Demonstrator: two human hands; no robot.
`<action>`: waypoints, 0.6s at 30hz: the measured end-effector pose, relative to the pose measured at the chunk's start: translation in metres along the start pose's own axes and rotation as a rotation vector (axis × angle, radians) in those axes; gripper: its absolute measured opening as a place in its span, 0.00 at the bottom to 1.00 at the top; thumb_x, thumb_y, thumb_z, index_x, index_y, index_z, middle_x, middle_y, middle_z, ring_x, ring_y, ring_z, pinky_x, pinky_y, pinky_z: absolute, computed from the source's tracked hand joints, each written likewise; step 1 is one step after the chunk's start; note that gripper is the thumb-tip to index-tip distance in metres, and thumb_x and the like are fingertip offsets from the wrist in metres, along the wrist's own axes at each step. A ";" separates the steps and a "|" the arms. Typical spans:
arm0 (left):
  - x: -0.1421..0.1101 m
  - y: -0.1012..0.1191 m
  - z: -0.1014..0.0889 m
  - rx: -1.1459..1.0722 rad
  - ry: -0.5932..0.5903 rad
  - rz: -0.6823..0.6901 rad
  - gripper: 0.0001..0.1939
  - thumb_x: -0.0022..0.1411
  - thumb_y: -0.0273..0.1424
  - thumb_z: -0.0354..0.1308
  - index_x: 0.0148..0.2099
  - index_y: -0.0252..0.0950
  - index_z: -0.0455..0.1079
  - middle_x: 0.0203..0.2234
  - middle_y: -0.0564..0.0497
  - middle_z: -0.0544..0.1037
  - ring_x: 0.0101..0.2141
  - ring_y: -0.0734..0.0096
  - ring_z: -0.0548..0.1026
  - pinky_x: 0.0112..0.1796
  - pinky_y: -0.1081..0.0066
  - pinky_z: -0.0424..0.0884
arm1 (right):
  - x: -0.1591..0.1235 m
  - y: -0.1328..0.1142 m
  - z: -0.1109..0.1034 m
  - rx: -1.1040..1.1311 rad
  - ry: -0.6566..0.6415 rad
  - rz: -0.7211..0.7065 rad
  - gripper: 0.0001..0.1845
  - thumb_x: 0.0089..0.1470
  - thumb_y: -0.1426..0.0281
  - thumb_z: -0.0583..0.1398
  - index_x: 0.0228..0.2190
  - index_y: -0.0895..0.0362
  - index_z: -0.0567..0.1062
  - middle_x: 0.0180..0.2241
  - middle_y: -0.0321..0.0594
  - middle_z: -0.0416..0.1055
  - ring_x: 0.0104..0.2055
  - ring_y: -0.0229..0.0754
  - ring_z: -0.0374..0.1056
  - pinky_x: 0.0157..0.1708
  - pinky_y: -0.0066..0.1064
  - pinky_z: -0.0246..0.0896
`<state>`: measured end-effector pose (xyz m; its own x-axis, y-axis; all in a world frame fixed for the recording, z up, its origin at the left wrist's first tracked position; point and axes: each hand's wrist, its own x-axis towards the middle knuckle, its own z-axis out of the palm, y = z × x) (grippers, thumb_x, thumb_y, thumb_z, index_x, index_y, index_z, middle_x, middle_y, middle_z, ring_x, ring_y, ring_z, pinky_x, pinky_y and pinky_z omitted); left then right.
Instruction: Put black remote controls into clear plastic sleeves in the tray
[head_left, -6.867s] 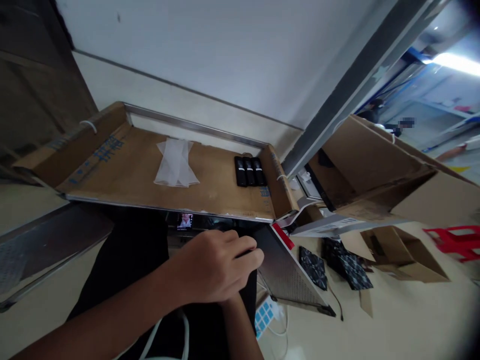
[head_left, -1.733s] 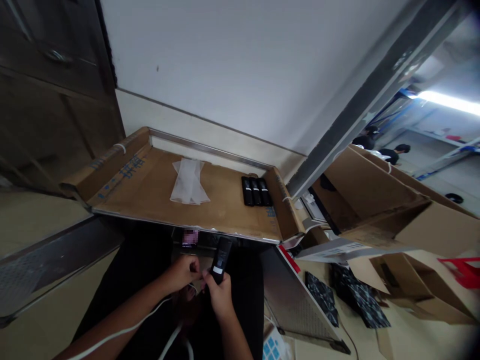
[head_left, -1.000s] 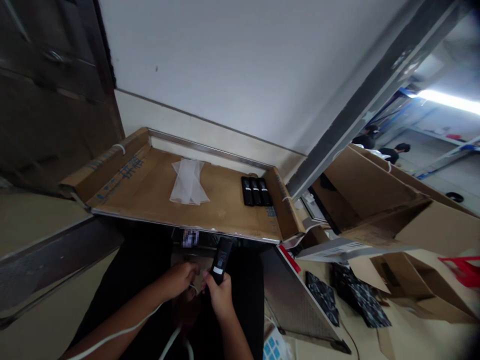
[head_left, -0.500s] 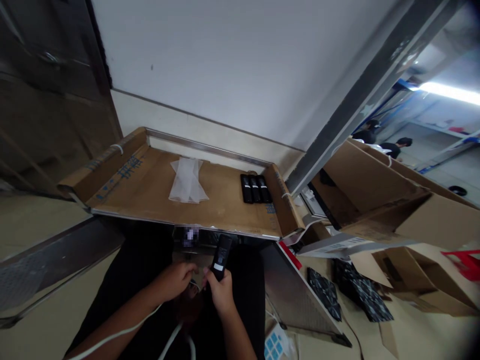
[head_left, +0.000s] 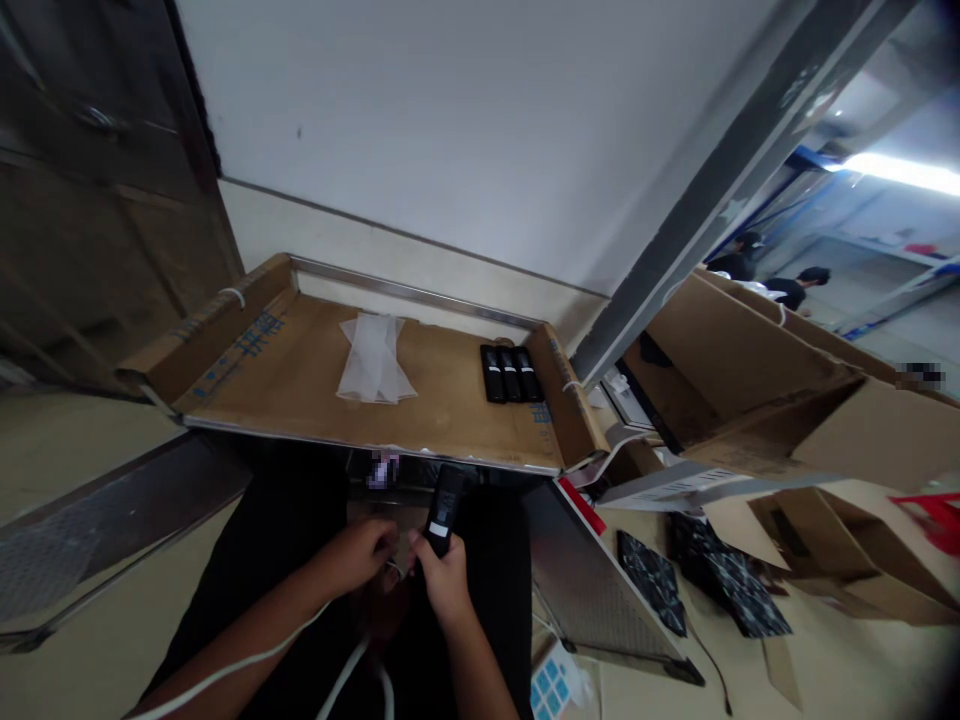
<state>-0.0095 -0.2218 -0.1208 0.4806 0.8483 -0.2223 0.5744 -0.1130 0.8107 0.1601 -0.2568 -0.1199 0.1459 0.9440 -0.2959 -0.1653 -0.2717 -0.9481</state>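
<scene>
My right hand (head_left: 446, 580) is closed round the lower end of a slim black device (head_left: 445, 507) with a white label, held upright over my lap. My left hand (head_left: 358, 553) is curled beside it, fingertips pinched near the device's base; what they hold is too small to see. A white cable (head_left: 247, 660) runs along my left forearm. On the cardboard-lined tray (head_left: 292, 400) in front lie three similar black devices (head_left: 511, 373) side by side at the right, and a pile of clear plastic bags (head_left: 373, 359) near the middle.
Open cardboard boxes (head_left: 757, 370) stand at the right, with dark flat pieces (head_left: 652, 580) and a perforated metal panel (head_left: 592, 590) on the floor. A dark wooden door (head_left: 97, 180) is at the left. Other people sit far off at the right.
Since 6.9 s ago my hands have separated and my right hand has raised the black device upright. Over the last second only the view shifted slightly; the hands barely moved.
</scene>
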 end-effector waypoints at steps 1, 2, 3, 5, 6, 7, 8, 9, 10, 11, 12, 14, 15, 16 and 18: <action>0.001 -0.002 0.001 0.030 0.014 0.006 0.07 0.62 0.30 0.53 0.34 0.36 0.71 0.31 0.48 0.78 0.36 0.62 0.74 0.38 0.69 0.64 | 0.000 0.000 0.000 0.003 -0.001 0.004 0.25 0.43 0.51 0.71 0.23 0.59 0.73 0.16 0.34 0.68 0.18 0.35 0.61 0.21 0.27 0.58; 0.001 -0.003 0.002 0.052 0.030 0.009 0.06 0.61 0.29 0.54 0.32 0.36 0.70 0.29 0.49 0.77 0.34 0.64 0.73 0.37 0.69 0.63 | 0.000 -0.001 0.001 0.003 -0.001 0.009 0.25 0.43 0.51 0.71 0.23 0.59 0.73 0.16 0.34 0.68 0.18 0.35 0.61 0.20 0.27 0.58; 0.001 -0.004 0.003 0.060 0.046 0.008 0.05 0.60 0.27 0.54 0.32 0.35 0.69 0.28 0.50 0.76 0.33 0.65 0.72 0.36 0.70 0.62 | -0.001 -0.001 0.001 -0.001 -0.002 0.014 0.25 0.43 0.50 0.71 0.22 0.59 0.72 0.16 0.34 0.68 0.18 0.35 0.61 0.20 0.27 0.59; 0.001 -0.005 0.003 0.056 0.064 0.000 0.04 0.58 0.23 0.53 0.31 0.35 0.67 0.27 0.51 0.74 0.31 0.67 0.71 0.35 0.70 0.60 | -0.002 -0.002 0.001 -0.013 0.000 0.023 0.26 0.43 0.50 0.71 0.21 0.58 0.72 0.16 0.34 0.68 0.18 0.35 0.61 0.20 0.27 0.58; 0.001 -0.004 0.003 0.053 0.073 0.001 0.05 0.57 0.22 0.52 0.31 0.35 0.66 0.27 0.52 0.74 0.31 0.67 0.70 0.35 0.71 0.60 | -0.002 -0.003 0.002 -0.017 0.001 0.025 0.26 0.42 0.49 0.71 0.21 0.58 0.72 0.16 0.35 0.68 0.18 0.35 0.61 0.20 0.27 0.59; 0.001 -0.004 0.003 0.050 0.083 0.006 0.06 0.56 0.20 0.52 0.31 0.35 0.66 0.27 0.52 0.74 0.32 0.67 0.70 0.35 0.71 0.60 | -0.003 -0.003 0.002 -0.017 0.006 0.029 0.26 0.42 0.49 0.71 0.22 0.58 0.72 0.16 0.35 0.68 0.18 0.35 0.61 0.20 0.28 0.59; 0.001 -0.003 0.003 0.048 0.089 0.014 0.06 0.55 0.20 0.52 0.31 0.35 0.66 0.27 0.52 0.74 0.32 0.67 0.70 0.35 0.71 0.60 | -0.003 -0.004 0.002 -0.016 0.011 0.032 0.26 0.41 0.49 0.72 0.22 0.58 0.72 0.16 0.35 0.69 0.18 0.35 0.61 0.21 0.28 0.59; 0.001 -0.002 0.002 0.047 0.094 0.021 0.07 0.54 0.19 0.52 0.31 0.36 0.66 0.28 0.52 0.74 0.32 0.67 0.70 0.36 0.71 0.60 | -0.004 -0.005 0.002 -0.014 0.013 0.034 0.26 0.41 0.49 0.72 0.23 0.58 0.72 0.16 0.35 0.69 0.18 0.36 0.62 0.21 0.28 0.59; 0.001 -0.002 0.002 0.047 0.096 0.025 0.07 0.54 0.19 0.52 0.31 0.36 0.66 0.28 0.52 0.74 0.33 0.67 0.70 0.36 0.70 0.60 | -0.004 -0.005 0.002 -0.013 0.013 0.034 0.26 0.41 0.49 0.72 0.23 0.58 0.72 0.16 0.35 0.69 0.18 0.36 0.62 0.21 0.28 0.59; 0.002 -0.002 0.002 0.046 0.095 0.025 0.07 0.53 0.19 0.52 0.30 0.36 0.65 0.27 0.52 0.73 0.33 0.67 0.70 0.36 0.70 0.60 | -0.003 -0.006 0.002 -0.013 0.009 0.031 0.26 0.41 0.49 0.72 0.24 0.58 0.72 0.16 0.35 0.69 0.18 0.36 0.62 0.21 0.28 0.58; 0.002 -0.002 0.002 0.046 0.091 0.020 0.07 0.53 0.19 0.52 0.30 0.36 0.65 0.27 0.52 0.73 0.32 0.67 0.70 0.35 0.70 0.60 | -0.003 -0.006 0.002 -0.016 0.004 0.028 0.26 0.41 0.49 0.72 0.23 0.58 0.72 0.16 0.35 0.69 0.18 0.36 0.62 0.21 0.28 0.58; 0.003 -0.002 0.002 0.051 0.086 0.002 0.07 0.52 0.19 0.52 0.29 0.36 0.64 0.26 0.53 0.72 0.31 0.68 0.69 0.34 0.70 0.59 | -0.002 -0.006 0.001 -0.028 -0.004 0.019 0.26 0.43 0.49 0.71 0.23 0.59 0.73 0.16 0.35 0.68 0.18 0.36 0.61 0.21 0.28 0.58; 0.003 -0.003 0.002 0.057 0.087 -0.006 0.07 0.51 0.18 0.51 0.28 0.36 0.63 0.25 0.53 0.72 0.30 0.68 0.69 0.34 0.70 0.59 | -0.002 -0.005 0.001 -0.032 -0.006 0.014 0.25 0.43 0.50 0.71 0.23 0.59 0.73 0.16 0.35 0.68 0.18 0.36 0.61 0.21 0.28 0.58; 0.003 -0.003 0.002 0.062 0.088 -0.014 0.07 0.51 0.18 0.51 0.28 0.36 0.63 0.25 0.53 0.71 0.30 0.68 0.68 0.34 0.70 0.59 | -0.001 -0.005 0.001 -0.035 -0.011 0.008 0.25 0.44 0.50 0.71 0.23 0.59 0.73 0.16 0.35 0.68 0.18 0.35 0.61 0.21 0.28 0.58; 0.004 -0.002 0.001 0.060 0.098 -0.015 0.07 0.51 0.19 0.52 0.28 0.36 0.63 0.25 0.53 0.72 0.31 0.68 0.69 0.34 0.70 0.59 | -0.001 -0.004 0.000 -0.040 -0.026 -0.007 0.24 0.45 0.51 0.70 0.22 0.59 0.73 0.16 0.35 0.68 0.19 0.35 0.61 0.21 0.28 0.58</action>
<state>-0.0081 -0.2192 -0.1244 0.4059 0.8965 -0.1779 0.6216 -0.1281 0.7728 0.1604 -0.2568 -0.1157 0.1213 0.9504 -0.2865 -0.1250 -0.2717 -0.9542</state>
